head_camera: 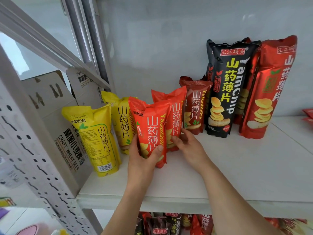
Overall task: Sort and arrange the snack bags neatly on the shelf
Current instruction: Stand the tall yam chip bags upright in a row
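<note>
Row mostly built, roughly grouped by colour and height on the shelf (220, 167). Far right: tall red bag (269, 89) and tall black bag (227, 89) upright, touching, against the back wall. Left of those a short dark-red bag (194, 107), upright. Then two orange bags: the rear one (174, 116) stands just left of the dark-red, the front one (150, 131) is in my left hand (144, 160), thumb on its face and fingers wrapped round the left edge, so gripping it near the bottom. It looks on or just off the shelf, can't tell which. My right hand (188, 145) is open, fingers curled loosely at the base of the rear orange bag, touching or just beside it, steadying by the look of it. Left end: two yellow bags, front (94, 141) and rear (122, 122), standing but tilted, the front one turned back-label-out beside a cardboard box (55, 106). My read: colour sort is about done. Left: seat the front orange bag square in line, straighten the yellows, flip the front yellow face-out. More packets (308, 114) at the far right edge, cropped, state unclear.
</note>
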Demonstrator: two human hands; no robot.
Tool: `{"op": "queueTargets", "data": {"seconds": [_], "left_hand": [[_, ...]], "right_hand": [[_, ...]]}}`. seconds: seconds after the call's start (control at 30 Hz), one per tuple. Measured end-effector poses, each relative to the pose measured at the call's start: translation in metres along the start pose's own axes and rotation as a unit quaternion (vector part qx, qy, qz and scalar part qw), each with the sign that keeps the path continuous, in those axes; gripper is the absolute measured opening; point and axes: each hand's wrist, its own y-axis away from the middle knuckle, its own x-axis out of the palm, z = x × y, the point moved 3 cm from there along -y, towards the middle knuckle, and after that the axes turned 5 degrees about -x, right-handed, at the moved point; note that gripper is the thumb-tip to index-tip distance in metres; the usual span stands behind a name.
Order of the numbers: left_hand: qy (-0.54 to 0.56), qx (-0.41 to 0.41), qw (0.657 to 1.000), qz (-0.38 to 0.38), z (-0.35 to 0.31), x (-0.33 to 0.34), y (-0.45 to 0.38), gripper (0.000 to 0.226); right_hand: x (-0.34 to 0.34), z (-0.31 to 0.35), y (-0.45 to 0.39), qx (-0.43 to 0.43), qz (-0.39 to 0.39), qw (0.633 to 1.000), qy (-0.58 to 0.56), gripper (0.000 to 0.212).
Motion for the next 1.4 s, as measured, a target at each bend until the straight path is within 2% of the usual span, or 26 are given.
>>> {"op": "queueTargets", "data": {"seconds": [0.1,0.23,0.3,0.37,0.47,0.6,0.73,0.8,0.93,1.03,1.23,1.4], "left_hand": [[-0.022,0.008,1.000,0.013,0.000,0.003,0.001,0.084],[-0.053,-0.002,0.997,0.049,0.004,0.009,-0.005,0.061],[-0.064,-0.005,0.996,0.069,0.005,0.012,-0.007,0.055],[-0.064,-0.005,0.995,0.080,0.006,0.013,-0.010,0.055],[-0.065,0.004,0.993,0.101,0.002,0.017,-0.009,0.064],[-0.043,0.005,0.990,0.136,-0.004,0.016,-0.011,0.059],[-0.047,0.016,0.991,0.122,-0.007,0.009,-0.031,0.098],[-0.031,0.011,0.990,0.134,-0.016,0.012,-0.040,0.103],[0.006,0.002,0.979,0.202,-0.035,0.026,-0.053,0.091],[0.037,-0.015,0.974,0.224,-0.038,0.034,-0.056,0.072],[0.057,-0.018,0.974,0.216,-0.023,0.047,-0.066,0.063],[0.058,-0.003,0.981,0.186,-0.015,0.053,-0.079,0.063]], "right_hand": [[0.000,0.001,-0.001,0.008,-0.003,1.000,0.009,0.057],[-0.004,0.004,0.003,0.019,-0.013,0.999,0.036,0.058],[-0.006,0.007,0.005,0.029,-0.015,0.999,0.012,0.063],[-0.007,0.010,0.010,0.033,0.000,0.999,-0.023,0.070],[-0.010,0.014,0.019,0.026,0.040,0.999,-0.018,0.086],[-0.008,0.013,0.025,0.010,0.089,0.996,-0.019,0.110],[-0.004,0.013,0.029,0.026,0.088,0.996,0.008,0.107],[0.000,0.013,0.029,0.030,0.079,0.996,0.037,0.107],[0.006,0.007,0.027,0.033,0.077,0.995,0.047,0.108],[0.005,0.010,0.025,0.035,0.079,0.995,0.055,0.110],[0.005,0.010,0.014,0.041,0.087,0.995,0.035,0.094],[0.005,0.004,-0.004,0.043,0.090,0.995,0.023,0.113]]}}
